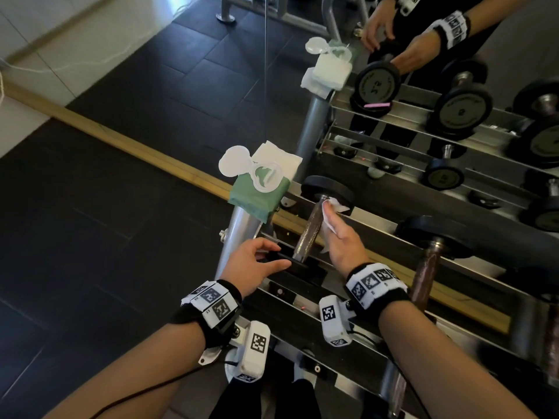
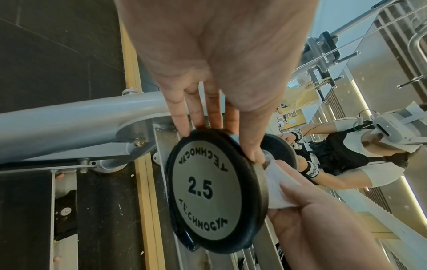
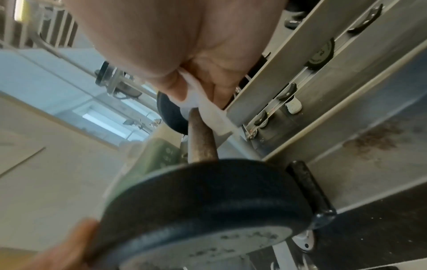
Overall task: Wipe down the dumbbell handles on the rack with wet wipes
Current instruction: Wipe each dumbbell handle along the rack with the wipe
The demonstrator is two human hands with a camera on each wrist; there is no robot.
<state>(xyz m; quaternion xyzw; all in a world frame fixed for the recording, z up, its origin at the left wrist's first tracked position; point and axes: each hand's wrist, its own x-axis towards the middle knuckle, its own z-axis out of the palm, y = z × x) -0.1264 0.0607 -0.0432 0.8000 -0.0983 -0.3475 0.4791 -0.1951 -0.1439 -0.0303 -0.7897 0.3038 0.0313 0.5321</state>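
A 2.5 dumbbell (image 2: 211, 190) lies across the top tier of the rack (image 1: 390, 246) at its left end. My left hand (image 1: 273, 254) grips the rim of its near black plate (image 3: 208, 199) between fingers (image 2: 182, 126) and thumb. My right hand (image 1: 331, 219) holds a white wet wipe (image 1: 335, 204) against the right side of the brownish, worn handle (image 1: 310, 229), close to the far plate (image 1: 328, 187). In the right wrist view the wipe (image 3: 196, 102) wraps the far end of the handle (image 3: 201, 138). A green wipes pack (image 1: 260, 192) with its lid open sits on the rack post.
To the right lies a second dumbbell with a rusty handle (image 1: 426, 273). A mirror behind the rack reflects my hands and more dumbbells (image 1: 459, 107). Lower rack rails (image 1: 302, 300) run below my wrists. Dark floor tiles (image 1: 106, 237) lie to the left.
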